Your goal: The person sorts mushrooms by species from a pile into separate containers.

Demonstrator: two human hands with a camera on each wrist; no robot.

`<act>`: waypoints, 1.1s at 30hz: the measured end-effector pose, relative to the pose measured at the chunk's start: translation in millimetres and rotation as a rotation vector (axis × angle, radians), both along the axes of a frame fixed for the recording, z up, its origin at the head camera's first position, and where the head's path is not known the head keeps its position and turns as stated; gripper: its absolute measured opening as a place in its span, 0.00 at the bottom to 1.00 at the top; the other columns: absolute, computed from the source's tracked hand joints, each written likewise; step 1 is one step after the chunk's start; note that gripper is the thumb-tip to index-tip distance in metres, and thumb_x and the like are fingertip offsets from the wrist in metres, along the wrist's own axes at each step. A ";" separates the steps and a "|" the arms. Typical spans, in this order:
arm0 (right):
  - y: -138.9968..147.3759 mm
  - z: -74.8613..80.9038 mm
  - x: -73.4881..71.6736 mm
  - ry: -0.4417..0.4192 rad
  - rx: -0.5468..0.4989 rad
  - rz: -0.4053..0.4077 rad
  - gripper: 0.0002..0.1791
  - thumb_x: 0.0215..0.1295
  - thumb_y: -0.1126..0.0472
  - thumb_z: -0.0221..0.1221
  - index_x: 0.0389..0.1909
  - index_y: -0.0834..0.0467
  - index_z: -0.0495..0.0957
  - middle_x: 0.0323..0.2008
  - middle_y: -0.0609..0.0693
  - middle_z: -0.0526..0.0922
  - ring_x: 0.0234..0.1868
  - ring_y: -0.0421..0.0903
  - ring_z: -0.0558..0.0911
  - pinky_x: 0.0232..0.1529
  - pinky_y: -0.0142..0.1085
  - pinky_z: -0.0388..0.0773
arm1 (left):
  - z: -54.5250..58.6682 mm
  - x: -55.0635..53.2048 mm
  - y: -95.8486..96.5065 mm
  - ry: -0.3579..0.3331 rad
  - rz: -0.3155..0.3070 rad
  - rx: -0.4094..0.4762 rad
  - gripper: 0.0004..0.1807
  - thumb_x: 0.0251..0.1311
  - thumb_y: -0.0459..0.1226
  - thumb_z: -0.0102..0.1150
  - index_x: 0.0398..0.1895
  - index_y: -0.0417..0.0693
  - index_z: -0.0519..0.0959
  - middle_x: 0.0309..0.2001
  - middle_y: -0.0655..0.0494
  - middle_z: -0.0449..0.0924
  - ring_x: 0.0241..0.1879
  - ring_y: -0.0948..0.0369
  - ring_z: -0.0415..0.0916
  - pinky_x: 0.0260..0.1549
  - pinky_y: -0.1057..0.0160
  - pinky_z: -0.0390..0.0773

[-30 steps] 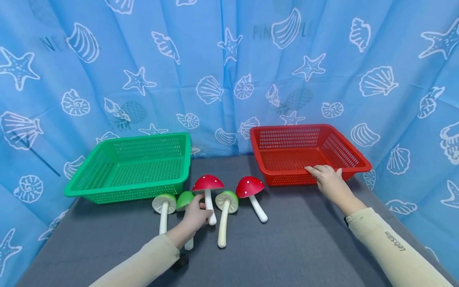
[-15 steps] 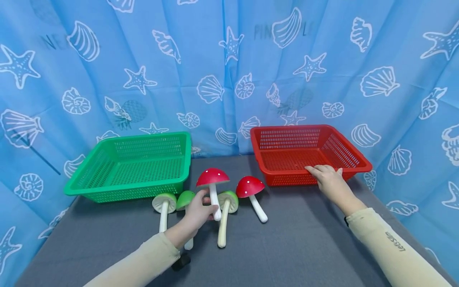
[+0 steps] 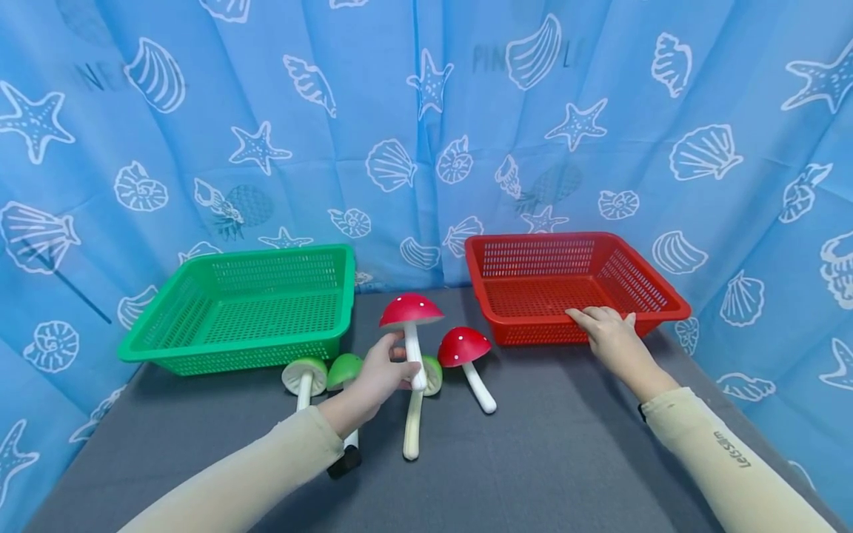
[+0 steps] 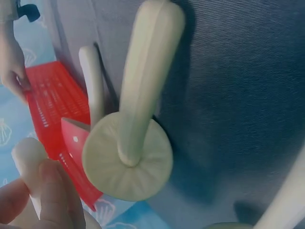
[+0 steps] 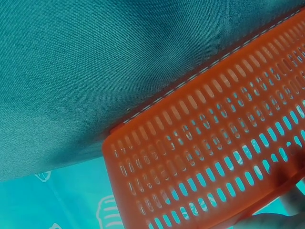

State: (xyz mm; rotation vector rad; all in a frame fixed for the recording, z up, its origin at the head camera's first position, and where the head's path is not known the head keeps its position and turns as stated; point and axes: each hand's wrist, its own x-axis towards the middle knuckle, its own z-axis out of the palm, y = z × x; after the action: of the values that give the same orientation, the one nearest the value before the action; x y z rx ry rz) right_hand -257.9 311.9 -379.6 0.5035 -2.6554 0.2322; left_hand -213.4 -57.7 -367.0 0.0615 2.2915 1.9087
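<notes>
Left hand (image 3: 378, 376) pinches one mushroom (image 3: 410, 310); lift it past its twin (image 3: 463, 346) at four o'clock. Right hand (image 3: 614, 340) touches red basket (image 3: 526, 321), grip unclear.

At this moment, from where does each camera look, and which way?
Head: worn there, facing forward and down at the table; left fingers, right fingers show.
Left wrist: worn there, facing a tabletop mushroom; left fingers, right fingers show.
Right wrist: worn there, facing the red basket; right fingers show dimly.
All three share that basket.
</notes>
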 end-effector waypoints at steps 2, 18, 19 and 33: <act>0.6 -0.3 0.2 -0.009 0.001 -0.005 0.27 0.53 0.78 0.63 0.57 0.67 0.76 0.46 0.68 0.79 0.50 0.67 0.75 0.48 0.79 0.55 | 2.6 -1.8 3.9 -0.003 -0.007 -0.003 0.34 0.62 0.25 0.58 0.70 0.32 0.58 0.49 0.38 0.73 0.42 0.48 0.79 0.38 0.54 0.83; 1.2 -2.1 -1.6 0.000 0.003 -0.008 0.25 0.55 0.79 0.61 0.56 0.66 0.77 0.45 0.68 0.80 0.50 0.67 0.75 0.48 0.80 0.54 | 20.4 -17.6 33.2 -0.014 -0.027 -0.029 0.35 0.59 0.27 0.62 0.69 0.38 0.62 0.50 0.40 0.73 0.51 0.45 0.74 0.38 0.54 0.83; 0.9 -2.2 -1.4 0.005 0.004 -0.008 0.25 0.54 0.79 0.62 0.56 0.66 0.77 0.45 0.68 0.80 0.50 0.67 0.75 0.48 0.80 0.54 | 21.4 -18.3 35.0 -0.015 -0.029 -0.027 0.34 0.59 0.27 0.62 0.69 0.39 0.62 0.50 0.41 0.73 0.51 0.45 0.74 0.38 0.54 0.83; 2.0 -2.2 -2.3 0.014 -0.001 0.012 0.25 0.53 0.80 0.61 0.55 0.67 0.77 0.44 0.67 0.79 0.49 0.67 0.76 0.47 0.80 0.55 | 34.7 -30.5 65.0 -0.046 -0.068 0.026 0.34 0.61 0.27 0.61 0.70 0.41 0.63 0.49 0.44 0.74 0.50 0.48 0.74 0.42 0.54 0.83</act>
State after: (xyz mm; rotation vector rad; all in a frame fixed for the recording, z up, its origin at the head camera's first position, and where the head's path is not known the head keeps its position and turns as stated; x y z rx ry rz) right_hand -260.2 314.0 -381.8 0.5183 -2.6396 0.2332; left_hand -243.9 7.3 -332.4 0.0960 2.2061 1.8863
